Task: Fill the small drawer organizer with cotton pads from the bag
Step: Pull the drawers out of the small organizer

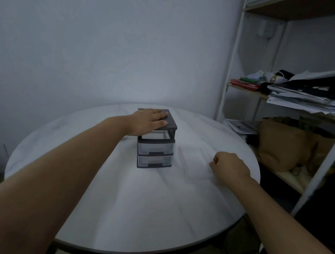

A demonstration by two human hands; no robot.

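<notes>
- Counter: round, white cloth. I see no bag or cotton pads on it.
- Drawer organizer: mid-counter. Lower two drawers closed and look empty; top slot unclear.
- Left grip: spread flat on the organizer's lid.
- Right grip: curled near the cloth, apart from the organizer; can't tell if it's pinching anything.
- My read: filling not started.

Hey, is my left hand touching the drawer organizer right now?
Touching. The head view shows the left hand lying flat on the dark top of the drawer organizer.
</notes>
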